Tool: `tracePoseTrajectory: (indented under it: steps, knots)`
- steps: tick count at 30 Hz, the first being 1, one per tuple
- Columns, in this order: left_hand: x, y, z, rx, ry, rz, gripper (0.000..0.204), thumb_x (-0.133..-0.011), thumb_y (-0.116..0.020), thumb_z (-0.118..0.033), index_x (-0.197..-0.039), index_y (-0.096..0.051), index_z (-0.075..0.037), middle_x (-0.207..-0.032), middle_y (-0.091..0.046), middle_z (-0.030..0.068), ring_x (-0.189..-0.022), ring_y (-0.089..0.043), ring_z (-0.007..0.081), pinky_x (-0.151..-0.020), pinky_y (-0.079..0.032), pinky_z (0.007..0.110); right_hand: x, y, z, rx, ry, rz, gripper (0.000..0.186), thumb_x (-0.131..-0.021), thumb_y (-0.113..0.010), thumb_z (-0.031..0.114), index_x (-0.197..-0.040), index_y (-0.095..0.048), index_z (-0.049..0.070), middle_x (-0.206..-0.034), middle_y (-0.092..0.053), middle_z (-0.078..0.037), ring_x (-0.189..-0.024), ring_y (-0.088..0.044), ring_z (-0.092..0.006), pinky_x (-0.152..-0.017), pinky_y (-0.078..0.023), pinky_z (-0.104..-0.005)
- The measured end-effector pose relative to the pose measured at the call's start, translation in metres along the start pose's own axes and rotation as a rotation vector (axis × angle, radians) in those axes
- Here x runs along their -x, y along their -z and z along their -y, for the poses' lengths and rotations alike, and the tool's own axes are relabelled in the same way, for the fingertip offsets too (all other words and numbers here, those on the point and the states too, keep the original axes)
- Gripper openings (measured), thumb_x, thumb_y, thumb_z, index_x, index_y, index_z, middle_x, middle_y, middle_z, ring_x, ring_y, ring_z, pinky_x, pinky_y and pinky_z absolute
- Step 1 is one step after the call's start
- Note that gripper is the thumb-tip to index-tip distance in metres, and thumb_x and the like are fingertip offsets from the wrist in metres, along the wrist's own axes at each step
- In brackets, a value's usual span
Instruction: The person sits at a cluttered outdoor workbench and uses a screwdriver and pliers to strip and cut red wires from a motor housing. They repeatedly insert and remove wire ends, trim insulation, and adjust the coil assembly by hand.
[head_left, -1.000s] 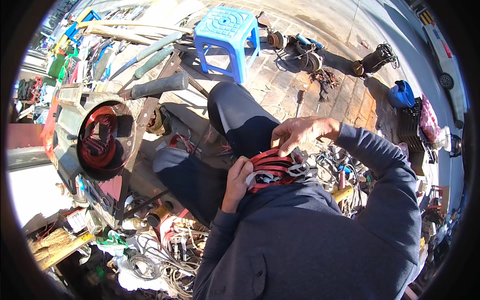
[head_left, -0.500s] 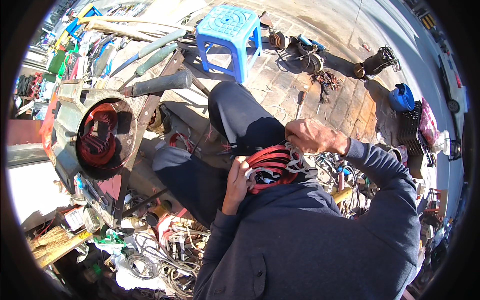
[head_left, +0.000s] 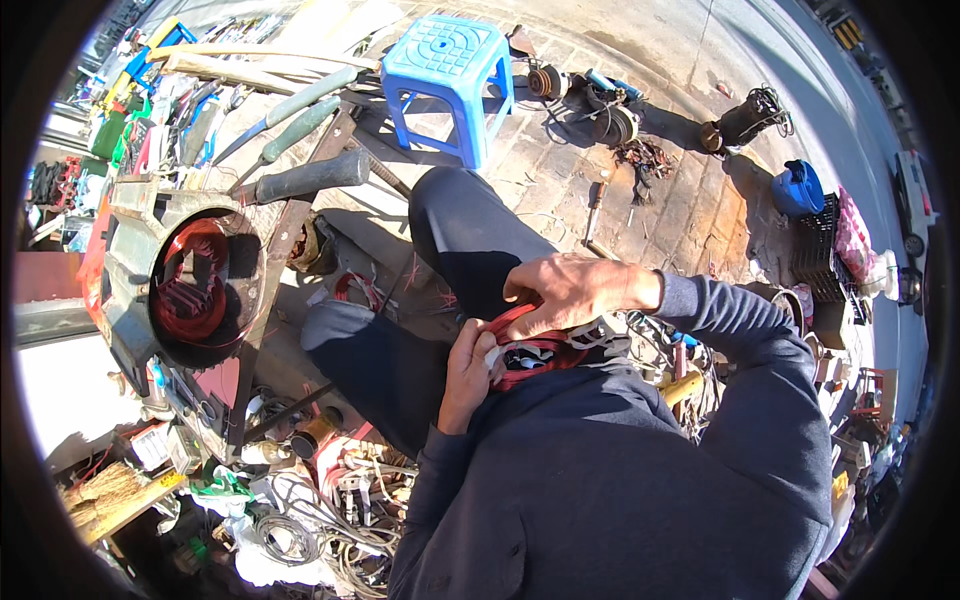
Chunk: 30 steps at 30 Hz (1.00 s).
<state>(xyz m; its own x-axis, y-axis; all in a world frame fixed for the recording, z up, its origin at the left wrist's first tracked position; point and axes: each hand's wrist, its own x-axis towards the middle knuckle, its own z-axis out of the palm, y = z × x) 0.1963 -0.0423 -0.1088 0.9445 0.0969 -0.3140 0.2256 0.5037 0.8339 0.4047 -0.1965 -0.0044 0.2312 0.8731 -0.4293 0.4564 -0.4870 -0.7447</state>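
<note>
A bundle of red wire coils (head_left: pixel 540 372) with whitish lacing cord rests in my lap. My left hand (head_left: pixel 468 372) grips its left end, fingers wrapped round the edge. Over its far side lies my right hand (head_left: pixel 585 292), fingers curled down onto the red wire and thumb pressed against it. The right palm hides part of the coils. To the left, a grey-green motor housing (head_left: pixel 128 270) lies with its open end facing me. Inside its bore, a ring of red windings (head_left: pixel 190 282) is visible.
A blue plastic stool (head_left: pixel 447 50) stands ahead. Tools with dark grips (head_left: pixel 315 177) lie beside the housing. Motor parts (head_left: pixel 612 122), a blue bucket (head_left: pixel 798 188) and a black crate (head_left: pixel 817 235) sit to the right. Tangled cables (head_left: pixel 335 520) cover the ground at lower left.
My right hand has moved left and down from the bundle's right end, onto its far side, covering more red wire. My left hand keeps its hold.
</note>
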Motion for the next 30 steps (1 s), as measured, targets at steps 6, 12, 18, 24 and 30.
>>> tracePoseTrajectory:
  steps: [6,12,18,24,30]
  knots:
    - [0.009,-0.009,-0.011,-0.157,-0.065,0.041,0.037,-0.11,-0.055,-0.04,-0.11,-0.054,-0.003,-0.074,-0.058,0.0007,-0.056,-0.047,0.0039,-0.051,-0.039,0.021,-0.03,-0.011,0.013,-0.292,-0.051,0.451,0.041,-0.079,-0.085,0.033,-0.095,-0.077,-0.004,-0.078,-0.072,-0.009,-0.074,-0.065,-0.0193,-0.07,-0.051,-0.0362]
    - [0.008,-0.009,-0.01,0.035,-0.007,0.063,0.03,-0.11,-0.056,-0.033,-0.11,-0.053,-0.004,-0.07,-0.049,-0.0028,-0.054,-0.039,0.0037,-0.054,-0.04,0.024,-0.024,-0.009,-0.011,-0.448,-0.084,0.571,0.026,-0.08,-0.082,0.021,-0.094,-0.076,-0.001,-0.076,-0.073,-0.006,-0.069,-0.065,-0.015,-0.065,-0.051,-0.0341]
    - [0.01,0.001,-0.011,0.325,0.067,0.046,0.022,-0.11,-0.056,-0.029,-0.109,-0.055,-0.007,-0.065,-0.039,-0.0047,-0.054,-0.036,0.0058,-0.056,-0.041,0.028,0.001,-0.005,-0.034,-0.504,-0.293,0.546,0.028,-0.09,-0.085,0.029,-0.107,-0.077,0.008,-0.074,-0.066,0.008,-0.063,-0.053,-0.0033,-0.054,-0.04,-0.0239]
    - [-0.009,0.0,-0.046,0.32,0.13,0.069,0.017,-0.11,-0.056,-0.025,-0.1,-0.05,-0.013,-0.065,-0.035,-0.0078,-0.051,-0.03,0.004,-0.05,-0.031,0.024,0.007,0.013,-0.019,-0.411,-0.218,0.434,0.035,-0.086,-0.086,0.04,-0.1,-0.079,0.009,-0.074,-0.064,0.006,-0.068,-0.055,-0.0059,-0.061,-0.044,-0.0255]
    - [-0.031,-0.007,-0.115,0.13,0.098,0.143,0.023,-0.11,-0.057,-0.03,-0.098,-0.05,-0.012,-0.066,-0.033,-0.0089,-0.054,-0.029,0.0021,-0.051,-0.029,0.022,0.0,0.035,-0.001,-0.338,-0.217,0.294,0.044,-0.084,-0.089,0.045,-0.103,-0.081,0.006,-0.074,-0.067,0.004,-0.068,-0.056,-0.0046,-0.061,-0.045,-0.0275]
